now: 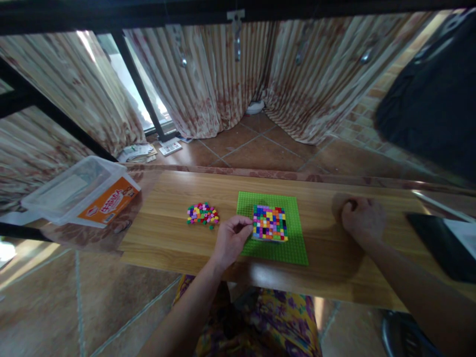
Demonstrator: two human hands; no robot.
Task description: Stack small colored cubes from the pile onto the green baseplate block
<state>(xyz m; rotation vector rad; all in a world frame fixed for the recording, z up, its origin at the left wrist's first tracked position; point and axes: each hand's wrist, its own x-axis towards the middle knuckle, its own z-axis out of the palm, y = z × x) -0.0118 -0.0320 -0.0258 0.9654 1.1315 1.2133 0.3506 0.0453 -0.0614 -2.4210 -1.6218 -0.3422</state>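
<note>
A block of small multicoloured building bricks [269, 223] stands on the green baseplate [297, 248] in the middle of the table. At its left edge is my left hand [232, 239], thumb and forefinger pinched together. Whatever may be between those fingertips is too small or hidden to make out. Left of that hand lies a loose pile of small coloured bricks [203, 214] on the wood. My right hand [362, 218] rests on the table to the right of the baseplate, its fingers curled in, with no object showing in it.
The wooden table [163, 198] runs across the view. Beyond its left end sits a see-through plastic box [80, 191] with an orange label. A black flat item [439, 243] with white paper [463, 235] lies at the right end. Striped curtains [219, 79] hang behind.
</note>
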